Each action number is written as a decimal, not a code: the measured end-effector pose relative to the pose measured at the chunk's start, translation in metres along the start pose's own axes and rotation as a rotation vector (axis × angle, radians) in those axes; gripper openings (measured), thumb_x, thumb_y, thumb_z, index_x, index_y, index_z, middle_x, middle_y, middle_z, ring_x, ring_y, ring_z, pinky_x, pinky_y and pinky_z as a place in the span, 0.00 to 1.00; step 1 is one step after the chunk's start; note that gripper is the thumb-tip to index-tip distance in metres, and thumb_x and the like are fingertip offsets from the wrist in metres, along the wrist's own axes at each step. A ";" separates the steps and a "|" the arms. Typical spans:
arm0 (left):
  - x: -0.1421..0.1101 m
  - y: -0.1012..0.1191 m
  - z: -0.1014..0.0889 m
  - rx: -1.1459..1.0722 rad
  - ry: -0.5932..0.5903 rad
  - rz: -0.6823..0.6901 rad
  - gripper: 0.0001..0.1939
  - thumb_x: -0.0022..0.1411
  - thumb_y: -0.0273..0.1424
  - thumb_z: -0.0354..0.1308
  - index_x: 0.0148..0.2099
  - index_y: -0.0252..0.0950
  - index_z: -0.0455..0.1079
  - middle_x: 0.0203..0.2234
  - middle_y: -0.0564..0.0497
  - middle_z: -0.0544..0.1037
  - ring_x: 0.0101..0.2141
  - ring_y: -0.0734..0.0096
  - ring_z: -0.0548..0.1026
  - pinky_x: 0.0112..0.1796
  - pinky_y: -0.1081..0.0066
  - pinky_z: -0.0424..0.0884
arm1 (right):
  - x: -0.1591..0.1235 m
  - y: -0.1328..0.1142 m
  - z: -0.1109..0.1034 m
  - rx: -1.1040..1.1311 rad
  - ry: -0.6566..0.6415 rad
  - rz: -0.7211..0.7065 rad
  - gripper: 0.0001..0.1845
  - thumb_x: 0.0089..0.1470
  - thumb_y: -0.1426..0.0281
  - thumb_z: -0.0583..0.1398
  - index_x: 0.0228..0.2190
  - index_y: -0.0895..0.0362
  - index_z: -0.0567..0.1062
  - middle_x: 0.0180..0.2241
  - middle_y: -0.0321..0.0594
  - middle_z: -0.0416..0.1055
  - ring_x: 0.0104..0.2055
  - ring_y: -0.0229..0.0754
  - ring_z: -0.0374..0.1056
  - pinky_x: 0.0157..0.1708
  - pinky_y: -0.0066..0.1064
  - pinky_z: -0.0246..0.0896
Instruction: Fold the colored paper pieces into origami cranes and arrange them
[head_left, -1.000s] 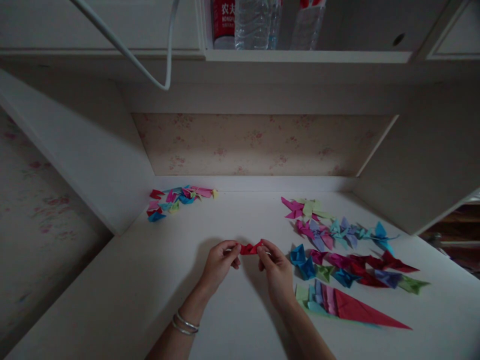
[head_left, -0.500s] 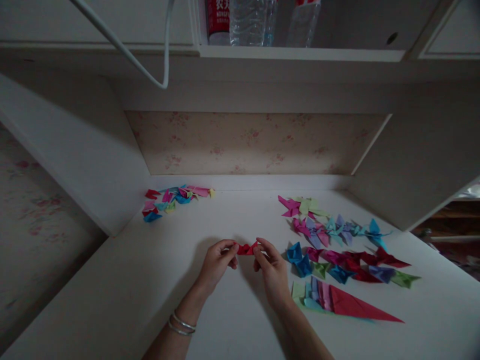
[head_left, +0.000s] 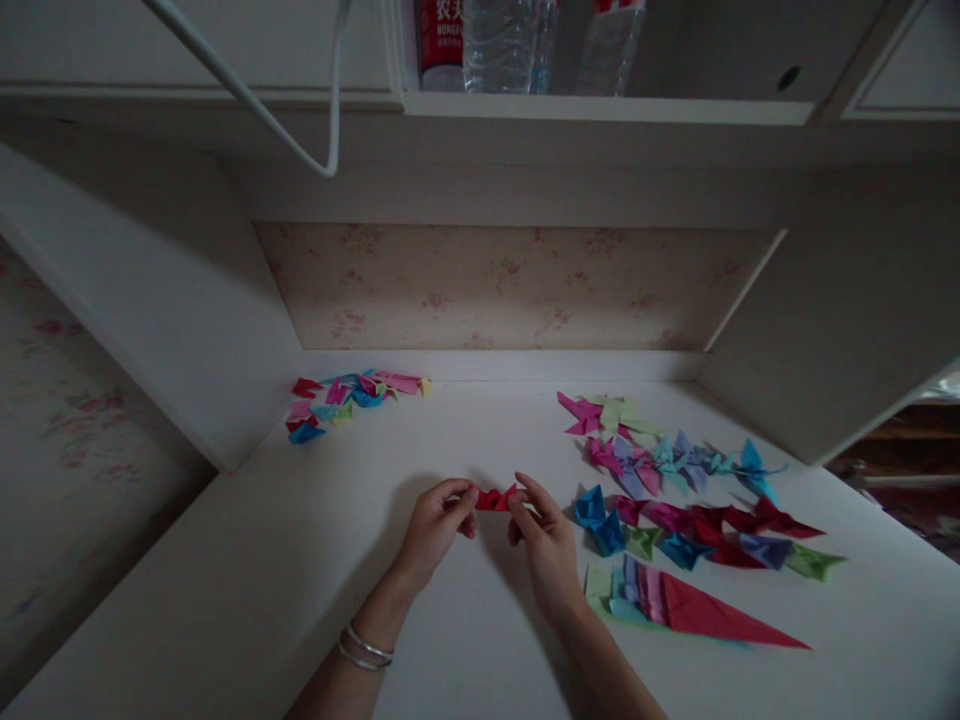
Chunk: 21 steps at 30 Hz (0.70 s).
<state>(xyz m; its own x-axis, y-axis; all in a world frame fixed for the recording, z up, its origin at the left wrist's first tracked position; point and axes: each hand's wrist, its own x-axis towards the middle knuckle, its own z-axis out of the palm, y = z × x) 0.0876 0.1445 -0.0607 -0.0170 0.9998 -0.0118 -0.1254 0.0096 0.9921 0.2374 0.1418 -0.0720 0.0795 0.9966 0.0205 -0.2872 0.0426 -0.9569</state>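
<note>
A small red folded-paper piece [head_left: 493,499] is stretched between my two hands above the white desktop [head_left: 465,620]. My left hand [head_left: 439,517] pinches its left end between thumb and fingers; two silver bangles [head_left: 364,648] circle that wrist. At the right end, my right hand [head_left: 541,525] grips it with the thumb below and the index finger raised along the top edge. The piece's middle shows peaked folds, while both ends are partly covered by fingertips.
Several rows of colourful folded-paper pieces [head_left: 681,548] lie on the right. A smaller paper heap [head_left: 352,397] sits at the back left. Cabinet walls stand on both sides, a shelf with bottles [head_left: 501,50] is overhead, and a white cable [head_left: 247,95] hangs down.
Almost nothing differs. My right index finger has lifted slightly at the red paper's right end, and the whole view has shifted a little.
</note>
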 end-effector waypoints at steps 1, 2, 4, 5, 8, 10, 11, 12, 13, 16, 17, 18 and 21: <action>0.000 0.000 0.000 -0.003 0.005 -0.001 0.17 0.56 0.41 0.60 0.38 0.30 0.71 0.19 0.52 0.72 0.20 0.74 0.68 0.22 0.74 0.67 | 0.000 0.000 0.000 0.003 0.002 -0.003 0.22 0.49 0.61 0.64 0.46 0.53 0.71 0.33 0.34 0.68 0.20 0.30 0.59 0.19 0.25 0.53; 0.000 0.000 0.000 -0.003 0.009 -0.002 0.17 0.56 0.41 0.60 0.38 0.30 0.71 0.19 0.52 0.72 0.20 0.74 0.68 0.22 0.74 0.67 | 0.000 0.000 0.000 0.003 0.004 -0.006 0.22 0.49 0.61 0.64 0.46 0.53 0.71 0.33 0.34 0.68 0.20 0.30 0.59 0.19 0.26 0.53; 0.000 0.000 -0.001 0.002 0.018 -0.001 0.17 0.56 0.41 0.60 0.38 0.30 0.71 0.18 0.52 0.71 0.20 0.74 0.69 0.22 0.74 0.67 | 0.000 0.000 0.000 -0.006 0.006 -0.006 0.22 0.49 0.61 0.64 0.46 0.53 0.71 0.34 0.35 0.68 0.20 0.30 0.60 0.19 0.26 0.53; 0.000 -0.001 -0.001 0.007 0.023 0.001 0.17 0.56 0.41 0.60 0.38 0.30 0.71 0.18 0.53 0.71 0.20 0.74 0.68 0.22 0.74 0.67 | 0.000 0.001 0.000 -0.013 0.008 -0.005 0.22 0.49 0.61 0.64 0.46 0.53 0.71 0.34 0.35 0.68 0.20 0.30 0.60 0.19 0.26 0.53; 0.001 -0.003 -0.001 0.016 0.029 0.015 0.18 0.56 0.42 0.59 0.38 0.30 0.71 0.18 0.53 0.70 0.20 0.74 0.68 0.22 0.74 0.67 | 0.000 0.002 -0.001 -0.028 0.010 -0.005 0.23 0.50 0.60 0.64 0.47 0.53 0.71 0.34 0.35 0.68 0.20 0.30 0.59 0.18 0.25 0.53; 0.001 -0.004 -0.001 0.025 0.034 0.027 0.18 0.56 0.42 0.59 0.38 0.30 0.71 0.18 0.53 0.70 0.20 0.74 0.68 0.22 0.74 0.66 | 0.000 0.002 -0.001 -0.023 0.007 -0.009 0.24 0.50 0.60 0.63 0.49 0.52 0.70 0.35 0.34 0.68 0.20 0.29 0.59 0.18 0.25 0.53; 0.001 -0.005 -0.002 0.030 0.036 0.033 0.18 0.56 0.42 0.59 0.38 0.30 0.71 0.17 0.53 0.70 0.20 0.74 0.68 0.22 0.74 0.66 | 0.000 0.002 -0.001 -0.020 0.004 -0.009 0.25 0.50 0.60 0.63 0.50 0.51 0.69 0.35 0.34 0.67 0.20 0.29 0.59 0.18 0.25 0.53; 0.001 -0.006 -0.002 0.037 0.037 0.040 0.17 0.57 0.42 0.59 0.37 0.30 0.71 0.17 0.54 0.70 0.19 0.75 0.68 0.22 0.74 0.66 | -0.001 0.002 -0.001 -0.021 0.001 -0.007 0.25 0.50 0.60 0.63 0.50 0.51 0.69 0.35 0.34 0.67 0.21 0.29 0.59 0.19 0.25 0.54; 0.001 -0.007 -0.002 0.048 0.037 0.048 0.17 0.57 0.42 0.59 0.37 0.30 0.71 0.17 0.54 0.69 0.19 0.75 0.67 0.22 0.75 0.65 | -0.001 0.002 0.000 -0.026 0.000 -0.003 0.25 0.51 0.60 0.63 0.50 0.51 0.69 0.34 0.34 0.68 0.20 0.29 0.59 0.19 0.25 0.54; 0.001 -0.008 -0.004 0.096 0.028 0.078 0.16 0.58 0.41 0.58 0.35 0.31 0.71 0.16 0.55 0.68 0.18 0.77 0.66 0.21 0.76 0.63 | -0.001 0.002 0.000 -0.057 -0.004 0.011 0.22 0.51 0.59 0.63 0.47 0.54 0.71 0.31 0.34 0.69 0.20 0.30 0.58 0.19 0.25 0.53; 0.001 -0.008 -0.005 0.113 0.030 0.087 0.15 0.58 0.41 0.58 0.34 0.31 0.72 0.16 0.55 0.67 0.18 0.77 0.65 0.21 0.77 0.62 | -0.001 0.003 0.000 -0.063 -0.008 0.012 0.21 0.51 0.59 0.63 0.45 0.55 0.72 0.30 0.34 0.69 0.20 0.30 0.58 0.19 0.25 0.53; 0.001 -0.008 -0.005 0.127 0.035 0.094 0.15 0.58 0.40 0.58 0.34 0.31 0.72 0.15 0.56 0.66 0.18 0.78 0.64 0.21 0.77 0.61 | -0.001 0.004 0.000 -0.064 -0.012 0.011 0.20 0.50 0.59 0.63 0.43 0.55 0.72 0.29 0.34 0.69 0.19 0.30 0.58 0.19 0.25 0.52; 0.001 -0.006 -0.006 0.131 0.043 0.100 0.15 0.58 0.40 0.58 0.34 0.30 0.72 0.15 0.56 0.65 0.18 0.78 0.63 0.20 0.77 0.59 | 0.000 0.007 -0.001 -0.054 -0.017 0.010 0.18 0.50 0.58 0.63 0.40 0.54 0.71 0.26 0.32 0.69 0.19 0.31 0.59 0.19 0.25 0.52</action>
<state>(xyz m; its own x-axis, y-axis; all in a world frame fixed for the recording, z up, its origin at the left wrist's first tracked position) 0.0823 0.1453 -0.0670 -0.0653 0.9942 0.0856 0.0094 -0.0852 0.9963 0.2366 0.1418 -0.0795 0.0610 0.9980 0.0155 -0.2363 0.0296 -0.9712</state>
